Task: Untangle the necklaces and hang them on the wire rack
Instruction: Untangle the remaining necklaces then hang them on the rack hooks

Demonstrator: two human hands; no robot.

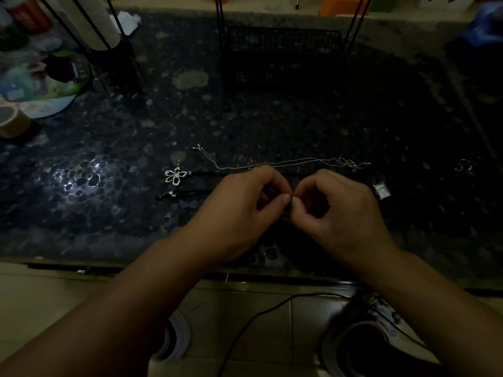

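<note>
Both hands meet over the table (pixel 81 213) — left hand (pixel 245 197) and right hand (pixel 337 205) each in a narrow grip pinching a dark cord (pixel 290 202); the silver chain (pixel 272 164) lies just beyond, the wire rack (pixel 280 55) well apart — pulling hard could tighten the knot.

Dim, glare patch on table (pixel 79 180), blurred, warped edges

The surface (pixel 114 164) is black, mottled with grey pebble shapes; a silver chain (pixel 272 163) and silver flower pendant (pixel 175 175) lie pale against it, the wire rack (pixel 280 53) looks black, though it's dim
</note>
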